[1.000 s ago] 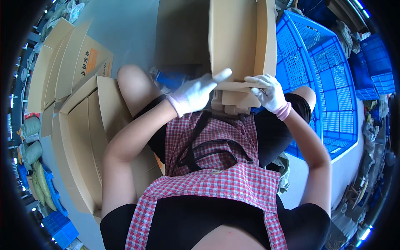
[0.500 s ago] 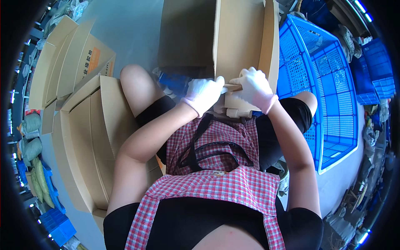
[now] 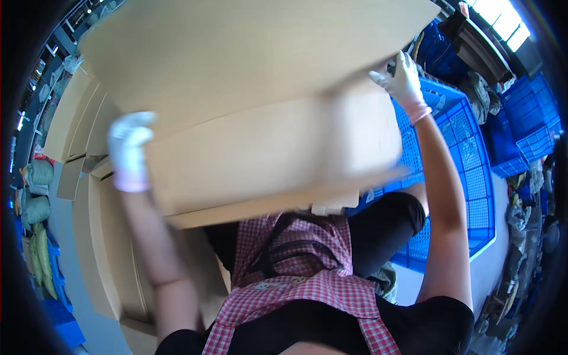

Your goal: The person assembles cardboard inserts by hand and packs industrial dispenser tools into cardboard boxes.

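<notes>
A large brown cardboard box [image 3: 266, 154] with its flaps spread fills the space in front of me, tilted and partly blurred over my lap. My left hand [image 3: 130, 148], in a white glove, is at its left edge, fingers bent over the cardboard and smeared by motion. At the upper right edge is my gloved right hand [image 3: 405, 86], thumb and fingers spread apart, the thumb reaching toward the cardboard. A small pale roll-like piece [image 3: 327, 209] shows below the box's near edge, above my checked apron [image 3: 307, 242].
More open cardboard boxes [image 3: 106, 236] lie to my left. A big blue plastic crate [image 3: 473, 177] stands on my right, with further blue crates [image 3: 535, 112] beyond it. Filled sacks [image 3: 38, 207] and green bundles [image 3: 42, 254] line the far left.
Both hands were close together at a box edge over my lap. They are now wide apart at the box's sides, and the box has been turned and brought nearer.
</notes>
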Demonstrator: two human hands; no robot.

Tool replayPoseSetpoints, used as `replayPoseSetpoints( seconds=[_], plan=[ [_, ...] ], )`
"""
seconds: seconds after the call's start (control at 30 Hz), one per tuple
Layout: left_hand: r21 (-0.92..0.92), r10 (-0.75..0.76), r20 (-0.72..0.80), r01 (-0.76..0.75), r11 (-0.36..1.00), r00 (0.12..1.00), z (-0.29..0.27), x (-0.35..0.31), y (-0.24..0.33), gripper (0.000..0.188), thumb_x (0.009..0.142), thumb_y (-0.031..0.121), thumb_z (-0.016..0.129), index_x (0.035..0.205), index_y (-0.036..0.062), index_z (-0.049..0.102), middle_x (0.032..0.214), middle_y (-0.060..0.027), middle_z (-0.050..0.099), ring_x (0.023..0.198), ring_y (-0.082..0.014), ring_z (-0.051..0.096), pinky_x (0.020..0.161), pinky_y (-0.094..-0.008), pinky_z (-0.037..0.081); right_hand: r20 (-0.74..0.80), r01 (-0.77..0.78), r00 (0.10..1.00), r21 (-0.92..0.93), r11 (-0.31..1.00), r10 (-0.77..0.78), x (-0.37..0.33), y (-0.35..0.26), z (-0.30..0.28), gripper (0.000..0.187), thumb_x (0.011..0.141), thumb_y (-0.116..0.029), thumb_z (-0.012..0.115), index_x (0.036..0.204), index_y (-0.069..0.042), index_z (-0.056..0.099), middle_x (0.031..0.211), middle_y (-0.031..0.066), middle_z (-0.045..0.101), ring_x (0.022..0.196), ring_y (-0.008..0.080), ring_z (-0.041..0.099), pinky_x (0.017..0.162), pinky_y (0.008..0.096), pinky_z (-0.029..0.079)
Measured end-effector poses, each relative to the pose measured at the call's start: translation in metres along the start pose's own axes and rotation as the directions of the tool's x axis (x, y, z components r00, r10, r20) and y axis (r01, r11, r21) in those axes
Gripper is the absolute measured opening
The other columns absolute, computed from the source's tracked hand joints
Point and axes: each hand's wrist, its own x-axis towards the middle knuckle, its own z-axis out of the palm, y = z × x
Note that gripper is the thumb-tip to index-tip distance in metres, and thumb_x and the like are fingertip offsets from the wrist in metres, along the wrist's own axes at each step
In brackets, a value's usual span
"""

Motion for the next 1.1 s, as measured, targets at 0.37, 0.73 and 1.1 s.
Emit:
replayPoseSetpoints(
  seconds=[0.37,0.73,1.1],
  plan=[
    [0.038,-0.121,0.541,0.12,0.992,0.832,-0.037,0.163,-0.039,0.053,0.086,0.003,0.049,0.138,0.0063,0.04,0.136,-0.0102,0.044,0.125,-0.0207,0.043,0.105,-0.0306,0.034,0.376,-0.064,0.913,0.516,0.854,-0.158,-0.087,-0.032,-0.016,0.056,0.085,-0.031,0.07,0.127,0.001,0.05,0.105,0.0123,0.064,0.099,0.0223,0.061,0.087,0.0351,0.05],
    [0.352,-0.393,0.902,-0.832,0.428,0.179,0.148,-0.014,-0.001,0.093,0.072,0.002,0.061,0.15,0.0267,0.016,0.091,-0.0166,0.055,0.081,-0.0325,0.06,0.075,-0.0436,0.051,-0.309,-0.381,0.833,0.282,0.881,0.459,-0.126,-0.023,0.022,0.017,0.091,-0.011,0.06,0.089,0.004,0.064,0.075,0.0076,0.066,0.068,0.0065,0.056,0.058,0.0256,0.044],
    [0.291,-0.025,0.929,-0.69,0.662,0.368,0.175,-0.016,-0.101,0.048,0.083,0.016,0.059,0.128,0.0093,0.041,0.118,-0.021,0.057,0.101,-0.0385,0.058,0.086,-0.0456,0.048,0.091,0.137,0.99,-0.509,0.85,-0.105,-0.15,-0.023,0.075,0.042,0.076,-0.002,0.061,0.116,-0.016,0.057,0.098,0.0157,0.058,0.069,0.0315,0.061,0.055,0.0414,0.05]
  ],
)
